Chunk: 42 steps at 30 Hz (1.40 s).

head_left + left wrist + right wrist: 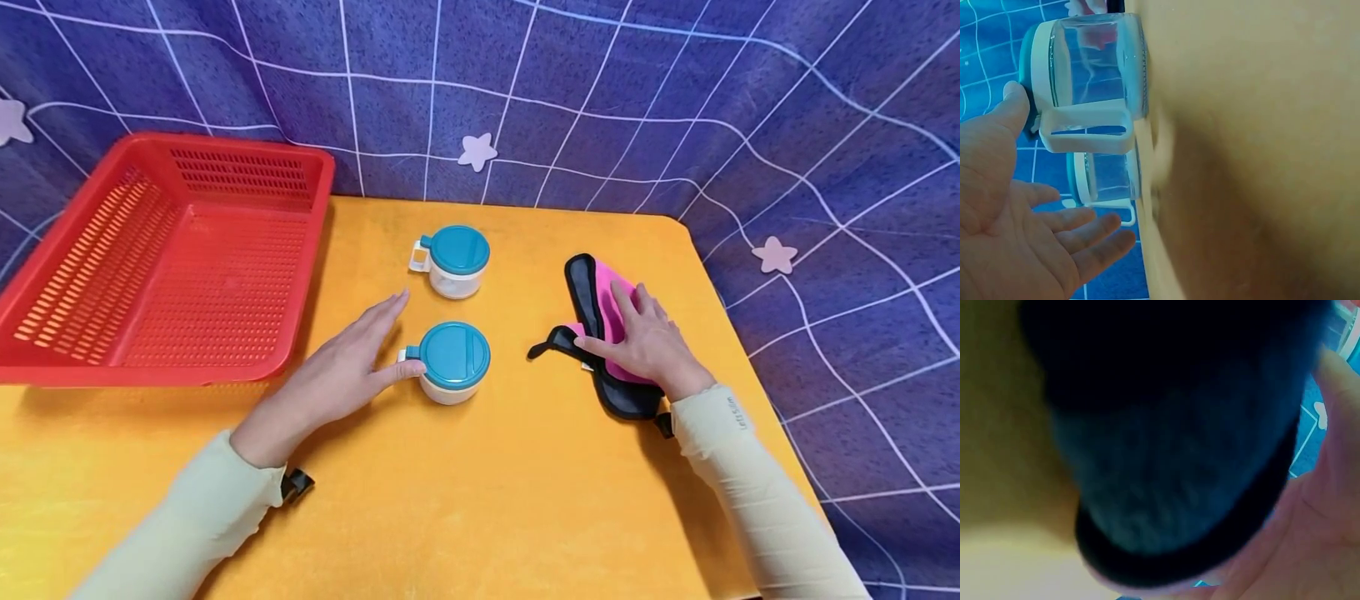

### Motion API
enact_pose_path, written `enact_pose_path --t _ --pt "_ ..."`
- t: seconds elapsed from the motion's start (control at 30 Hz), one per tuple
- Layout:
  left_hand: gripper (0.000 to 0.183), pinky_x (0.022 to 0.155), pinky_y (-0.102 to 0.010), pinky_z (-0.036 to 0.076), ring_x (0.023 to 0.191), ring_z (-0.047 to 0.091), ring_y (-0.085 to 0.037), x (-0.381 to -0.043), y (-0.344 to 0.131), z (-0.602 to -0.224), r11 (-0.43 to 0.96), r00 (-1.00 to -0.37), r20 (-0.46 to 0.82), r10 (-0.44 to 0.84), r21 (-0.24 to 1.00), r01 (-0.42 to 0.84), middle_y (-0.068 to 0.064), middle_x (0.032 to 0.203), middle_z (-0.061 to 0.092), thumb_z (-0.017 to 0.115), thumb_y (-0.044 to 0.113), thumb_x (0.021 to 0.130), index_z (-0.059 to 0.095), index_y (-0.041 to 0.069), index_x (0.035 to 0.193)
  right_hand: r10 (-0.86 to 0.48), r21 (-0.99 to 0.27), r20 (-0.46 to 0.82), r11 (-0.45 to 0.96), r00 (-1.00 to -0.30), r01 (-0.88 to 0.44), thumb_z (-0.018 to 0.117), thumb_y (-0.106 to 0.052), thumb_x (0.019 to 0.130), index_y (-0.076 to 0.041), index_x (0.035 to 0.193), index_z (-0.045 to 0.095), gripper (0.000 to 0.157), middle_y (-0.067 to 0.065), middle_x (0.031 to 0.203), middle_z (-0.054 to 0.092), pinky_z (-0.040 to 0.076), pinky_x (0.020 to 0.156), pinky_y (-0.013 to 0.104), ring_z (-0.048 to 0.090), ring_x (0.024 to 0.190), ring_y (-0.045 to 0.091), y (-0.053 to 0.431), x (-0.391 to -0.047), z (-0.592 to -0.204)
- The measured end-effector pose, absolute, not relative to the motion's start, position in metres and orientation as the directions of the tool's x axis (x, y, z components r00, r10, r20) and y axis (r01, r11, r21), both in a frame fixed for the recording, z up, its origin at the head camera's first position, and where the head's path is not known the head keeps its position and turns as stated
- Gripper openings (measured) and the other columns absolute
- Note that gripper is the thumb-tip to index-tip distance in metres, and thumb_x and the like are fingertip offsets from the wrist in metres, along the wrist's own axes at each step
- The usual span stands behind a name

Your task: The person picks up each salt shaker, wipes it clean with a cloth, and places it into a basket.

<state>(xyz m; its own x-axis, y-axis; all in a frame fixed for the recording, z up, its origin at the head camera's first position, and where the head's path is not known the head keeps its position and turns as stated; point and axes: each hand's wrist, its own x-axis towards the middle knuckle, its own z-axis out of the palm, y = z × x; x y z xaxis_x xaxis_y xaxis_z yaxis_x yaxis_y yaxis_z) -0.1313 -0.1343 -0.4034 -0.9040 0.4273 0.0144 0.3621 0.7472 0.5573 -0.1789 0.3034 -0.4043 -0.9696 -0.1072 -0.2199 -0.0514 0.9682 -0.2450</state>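
In the head view my left hand (337, 367) is held with fingers extended beside the nearer glass jar (452, 362), its thumb at the edge of the teal lid. That jar has a white side handle, seen clearly in the left wrist view. A matching lidded jar (457, 260) stands just behind it. On the right, my right hand (648, 342) rests with spread fingers on a pink and black fabric item (581, 287), whose exact kind I cannot tell. Its dark, fuzzy-looking grey surface (1166, 481) with black trim fills much of the right wrist view.
A red perforated plastic basket (247, 275) stands on the left of the orange table (465, 500). Behind and to the right of the table hangs a blue cloth (600, 92) with white grid lines and pale stars.
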Motion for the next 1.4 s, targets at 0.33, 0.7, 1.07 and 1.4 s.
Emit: enact_pose_path --t 0.33,0.7,1.07,1.4 --pt "0.098 0.119 -0.059 0.029 0.153 0.026 -0.030 -0.131 -0.134 -0.410 0.732 -0.909 -0.016 0.415 0.599 0.324 -0.006 0.169 0.023 0.051 0.077 0.092 0.011 0.027 0.167 -0.077 -0.242 -0.231 0.970 -0.970 -0.019 0.051 -0.085 0.086 -0.020 0.167 0.000 0.116 0.031 0.167 0.001 0.007 0.117 0.074 0.005 0.150 0.058 0.302 -0.181 -0.411" --pt "0.096 0.120 -0.058 0.029 0.153 0.027 -0.028 -0.130 -0.133 -0.413 0.726 -0.909 -0.018 0.417 0.608 0.321 -0.004 0.169 0.023 0.051 0.075 0.094 0.013 0.025 0.167 -0.045 -0.230 -0.208 0.973 -0.977 0.004 0.055 -0.084 0.084 -0.014 0.166 0.007 0.118 0.033 0.164 0.007 0.012 0.117 0.073 0.009 0.149 0.056 0.300 -0.181 -0.416" --pt "0.097 0.119 -0.060 0.029 0.153 0.026 -0.030 -0.130 -0.133 -0.415 0.732 -0.908 -0.025 0.417 0.602 0.319 -0.005 0.169 0.023 0.050 0.075 0.094 0.013 0.025 0.167 0.060 -0.167 -0.239 0.981 -0.969 0.103 0.047 -0.096 0.075 -0.013 0.166 0.003 0.131 0.040 0.156 0.012 0.032 0.101 0.079 0.017 0.141 0.060 0.295 -0.180 -0.417" --pt "0.096 0.118 -0.062 0.030 0.153 0.027 -0.031 -0.129 -0.133 -0.416 0.738 -0.909 -0.025 0.417 0.592 0.323 -0.005 0.169 0.023 0.049 0.076 0.094 0.011 0.027 0.167 0.122 -0.116 -0.254 0.981 -0.960 0.155 0.041 -0.102 0.070 -0.011 0.165 0.008 0.136 0.041 0.151 0.017 0.040 0.091 0.077 0.028 0.131 0.068 0.291 -0.178 -0.415"
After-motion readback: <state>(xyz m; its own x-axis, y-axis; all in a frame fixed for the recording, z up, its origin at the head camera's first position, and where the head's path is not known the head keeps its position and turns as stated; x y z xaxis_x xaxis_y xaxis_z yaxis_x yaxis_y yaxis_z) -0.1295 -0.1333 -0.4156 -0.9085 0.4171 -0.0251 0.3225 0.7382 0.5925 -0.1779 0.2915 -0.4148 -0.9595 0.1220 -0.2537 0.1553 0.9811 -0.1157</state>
